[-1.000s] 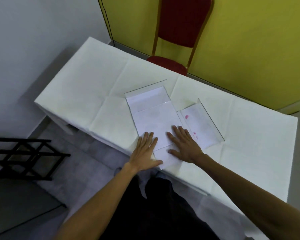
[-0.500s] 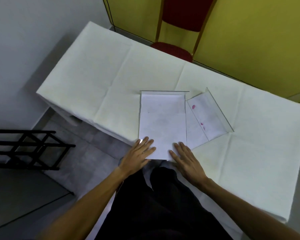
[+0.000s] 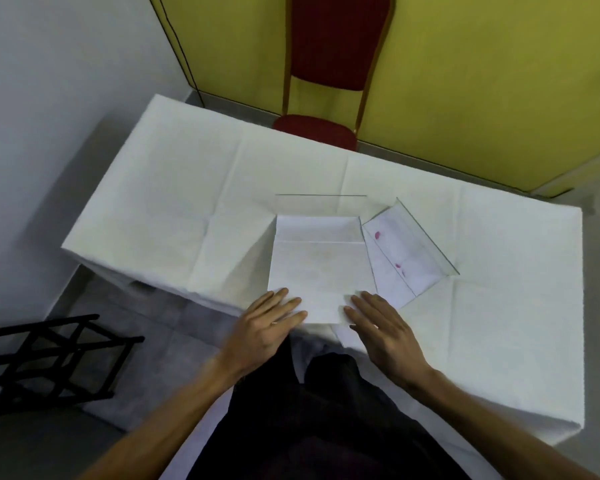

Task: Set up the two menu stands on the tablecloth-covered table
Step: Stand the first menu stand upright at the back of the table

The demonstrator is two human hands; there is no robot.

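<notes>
Two clear acrylic menu stands with white paper inserts lie on the white tablecloth. The left menu stand points straight away from me, its clear far end showing as a thin line. Its near edge sits at the table's front edge and looks slightly raised. My left hand holds its near left corner and my right hand its near right corner, fingers flat on top. The right menu stand, whose paper has pink marks, lies at an angle right beside it, untouched.
A red chair with a gold frame stands behind the table against a yellow wall. A black metal rack stands on the grey floor at the left. A white wall runs along the table's left end.
The left stand has been turned square to me and drawn toward the front edge. Both hands slid from its middle to its near corners, and its near edge now looks lifted.
</notes>
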